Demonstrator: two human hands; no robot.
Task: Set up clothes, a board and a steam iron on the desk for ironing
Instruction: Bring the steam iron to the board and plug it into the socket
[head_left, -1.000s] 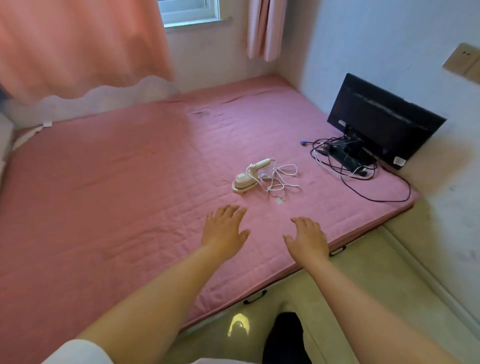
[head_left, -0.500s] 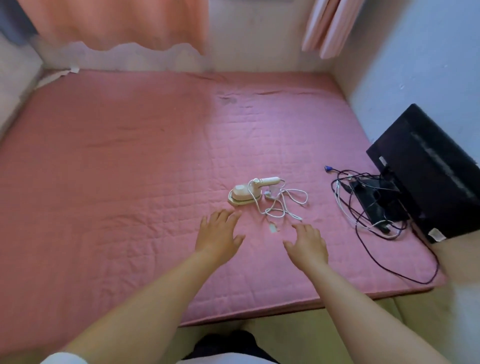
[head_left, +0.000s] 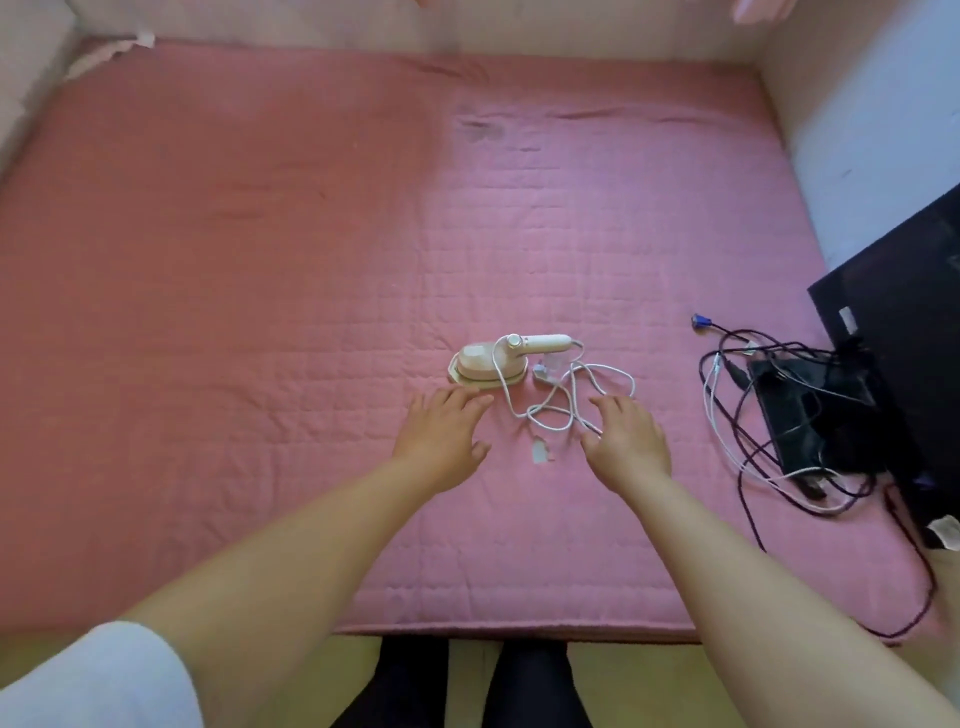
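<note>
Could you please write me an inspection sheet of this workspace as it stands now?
Surface: pink quilted mattress, wrinkled, a dark smudge toward the far side.
Job's things: steam iron lying on the mattress; clothes and board, nothing seen.
Clutter: small pale scrap between the hands.
Hands: left hand open, fingertips near the iron; right hand open, over the cord loops.
Cables: white iron cord loosely tangled; dark and white cables piled by the monitor.
Surroundings: black monitor leaning at the right wall.

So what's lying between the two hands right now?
In the head view, between left hand and right hand: loops of the iron's white cord and a small pale scrap.
</note>
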